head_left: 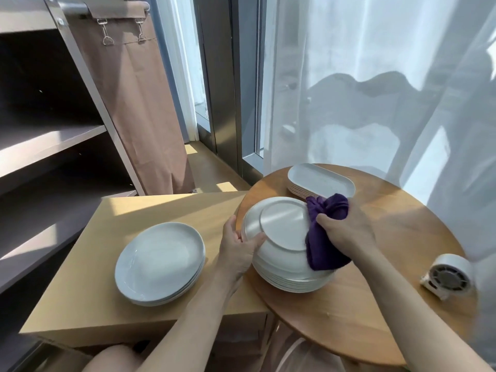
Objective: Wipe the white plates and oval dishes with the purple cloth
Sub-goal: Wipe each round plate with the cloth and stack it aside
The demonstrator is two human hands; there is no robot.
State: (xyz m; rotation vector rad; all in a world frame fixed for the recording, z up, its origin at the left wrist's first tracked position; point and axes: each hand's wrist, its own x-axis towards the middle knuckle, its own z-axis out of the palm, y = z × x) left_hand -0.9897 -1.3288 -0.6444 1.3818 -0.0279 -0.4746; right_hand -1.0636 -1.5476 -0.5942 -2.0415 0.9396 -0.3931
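Purple cloth (pixel 323 237) bunched in my right hand (pixel 346 232), fingers (pixel 326 218) curled round it, against the overturned plate (pixel 281 224) tilted on the stack (pixel 292 277), round surface (pixel 375 304). Left hand (pixel 239 248) pinches its rim. Glazed, likely slippery, breakable: hold by rim.

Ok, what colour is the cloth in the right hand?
Deep purple cloth, bunched in the right hand against the upturned plate; head view.
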